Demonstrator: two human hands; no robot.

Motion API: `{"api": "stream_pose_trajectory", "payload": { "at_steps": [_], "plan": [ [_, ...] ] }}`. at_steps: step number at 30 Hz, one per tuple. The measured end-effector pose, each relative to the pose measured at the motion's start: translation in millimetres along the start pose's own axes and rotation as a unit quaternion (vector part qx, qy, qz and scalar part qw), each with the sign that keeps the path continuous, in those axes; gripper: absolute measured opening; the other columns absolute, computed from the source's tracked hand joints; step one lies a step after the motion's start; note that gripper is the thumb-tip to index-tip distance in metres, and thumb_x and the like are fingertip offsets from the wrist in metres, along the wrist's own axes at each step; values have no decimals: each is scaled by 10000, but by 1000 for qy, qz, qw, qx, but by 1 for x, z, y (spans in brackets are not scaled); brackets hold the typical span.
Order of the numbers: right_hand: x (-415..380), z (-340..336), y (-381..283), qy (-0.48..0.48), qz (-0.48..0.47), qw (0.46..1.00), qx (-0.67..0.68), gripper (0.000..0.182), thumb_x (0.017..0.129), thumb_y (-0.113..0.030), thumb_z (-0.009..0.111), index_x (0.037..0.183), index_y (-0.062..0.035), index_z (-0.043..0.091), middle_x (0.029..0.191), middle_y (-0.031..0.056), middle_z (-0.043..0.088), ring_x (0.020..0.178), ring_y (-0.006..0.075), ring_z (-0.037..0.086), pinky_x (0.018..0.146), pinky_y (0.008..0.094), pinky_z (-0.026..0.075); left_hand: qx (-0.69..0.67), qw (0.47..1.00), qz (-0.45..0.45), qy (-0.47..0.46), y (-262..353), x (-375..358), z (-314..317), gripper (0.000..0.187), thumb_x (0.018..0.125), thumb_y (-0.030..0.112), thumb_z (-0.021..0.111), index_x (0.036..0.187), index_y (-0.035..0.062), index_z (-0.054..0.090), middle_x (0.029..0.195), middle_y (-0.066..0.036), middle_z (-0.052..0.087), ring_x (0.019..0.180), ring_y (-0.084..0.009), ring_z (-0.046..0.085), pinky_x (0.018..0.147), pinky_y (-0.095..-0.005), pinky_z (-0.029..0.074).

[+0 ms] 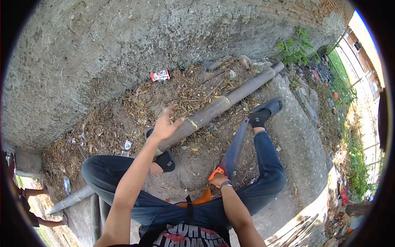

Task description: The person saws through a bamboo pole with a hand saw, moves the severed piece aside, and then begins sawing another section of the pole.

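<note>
A long grey-brown bamboo pole (212, 110) lies slantwise on the ground, running under my bent left leg. My left hand (166, 127) is open, its fingers apart, and overlaps the pole's near side in this view. In my right hand (218, 178) is the orange handle of a hand saw (235, 150). The saw's blade points forward, its tip beside my right shoe (266, 112), apart from the pole. My left shoe (165, 160) is by the pole.
A rough concrete wall (164, 33) rises ahead. Dry leaves and litter, including a red wrapper (160, 75), lie along it. A concrete ledge (300, 144) is on the right, a green plant (298, 47) beyond. Another person's leg (36, 192) shows at far left.
</note>
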State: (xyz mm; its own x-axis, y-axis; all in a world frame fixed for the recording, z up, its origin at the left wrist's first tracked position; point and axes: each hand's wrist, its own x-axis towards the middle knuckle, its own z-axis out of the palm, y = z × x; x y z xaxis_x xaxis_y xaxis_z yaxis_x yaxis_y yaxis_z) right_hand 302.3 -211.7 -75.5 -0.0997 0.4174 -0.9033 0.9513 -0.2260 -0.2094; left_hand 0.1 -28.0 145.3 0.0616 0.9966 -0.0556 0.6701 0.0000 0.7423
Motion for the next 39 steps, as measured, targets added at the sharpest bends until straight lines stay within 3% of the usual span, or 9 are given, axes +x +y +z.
{"api": "stream_pose_trajectory", "payload": {
  "at_steps": [7, 15, 17, 21, 25, 28, 29, 31, 39],
  "plan": [
    [50, 29, 14, 1, 86, 995, -59, 676, 886, -526, 728, 1362, -50, 674, 1337, 156, 706, 1244, 326, 674, 1021, 480, 536, 237, 968, -77, -28, -98, -8, 115, 1100, 688, 619, 871, 1541, 76, 436, 1467, -243, 549, 1370, -410, 541, 1124, -547, 441],
    [78, 62, 13, 101, 102, 982, -124, 358, 916, -307, 648, 1231, -184, 765, 1258, 95, 751, 1220, 278, 702, 1068, 525, 486, 217, 969, -95, -64, -85, 27, 109, 1120, 590, 574, 927, 1507, 101, 492, 1356, -201, 641, 1275, -363, 628, 1085, -502, 490],
    [46, 43, 0, 142, 77, 977, -136, 368, 873, -364, 716, 1137, -114, 771, 1159, 117, 773, 1094, 309, 749, 978, 504, 552, 195, 945, -148, -216, -82, 45, 97, 1137, 570, 551, 947, 1499, 93, 477, 1259, -219, 702, 1202, -370, 676, 1038, -482, 537],
    [-25, 7, -33, 237, 0, 970, 57, 552, 709, -427, 885, 1019, -4, 712, 999, 216, 760, 960, 386, 753, 855, 443, 607, 162, 945, -129, -251, -107, 59, 92, 1111, 524, 544, 962, 1449, 77, 562, 1279, -200, 718, 1194, -360, 693, 1033, -469, 551],
    [-64, -7, -63, 296, -119, 873, 370, 290, 785, -153, 774, 1003, -2, 655, 882, 117, 729, 784, 273, 727, 726, 376, 578, 169, 952, -145, -210, -96, 43, 88, 1148, 504, 519, 970, 1471, 65, 548, 1305, -208, 709, 1206, -354, 691, 1035, -450, 548],
    [-104, -22, -82, 333, -169, 585, 720, 259, 792, 74, 553, 1015, -44, 608, 971, 77, 677, 854, 217, 665, 751, 346, 557, 226, 952, -152, -137, -89, 15, 98, 1061, 560, 439, 976, 1451, 79, 526, 1286, -178, 695, 1207, -343, 678, 1030, -471, 541],
    [-115, -27, -86, 331, -172, 589, 717, 259, 792, 74, 553, 1015, -44, 608, 971, 77, 677, 854, 217, 665, 751, 346, 557, 273, 951, -132, -61, -93, 5, 105, 1036, 590, 398, 973, 1462, 92, 505, 1275, -175, 687, 1206, -348, 671, 1032, -483, 533],
    [-134, -42, -89, 308, -212, 429, 822, 317, 744, 109, 501, 1004, -55, 578, 886, 62, 613, 779, 183, 604, 688, 346, 536, 263, 956, -127, -39, -103, -9, 109, 1008, 622, 340, 964, 1473, 107, 479, 1281, -160, 657, 1226, -350, 641, 1050, -498, 500],
    [-184, -25, -62, 441, -314, 616, 572, 231, 757, 90, 540, 959, -16, 577, 970, 96, 625, 734, 126, 558, 613, 259, 478, 304, 950, -50, 50, -122, -35, 113, 997, 665, 294, 938, 1501, 95, 433, 1364, -157, 594, 1294, -338, 563, 1119, -481, 437]
  ]
}}
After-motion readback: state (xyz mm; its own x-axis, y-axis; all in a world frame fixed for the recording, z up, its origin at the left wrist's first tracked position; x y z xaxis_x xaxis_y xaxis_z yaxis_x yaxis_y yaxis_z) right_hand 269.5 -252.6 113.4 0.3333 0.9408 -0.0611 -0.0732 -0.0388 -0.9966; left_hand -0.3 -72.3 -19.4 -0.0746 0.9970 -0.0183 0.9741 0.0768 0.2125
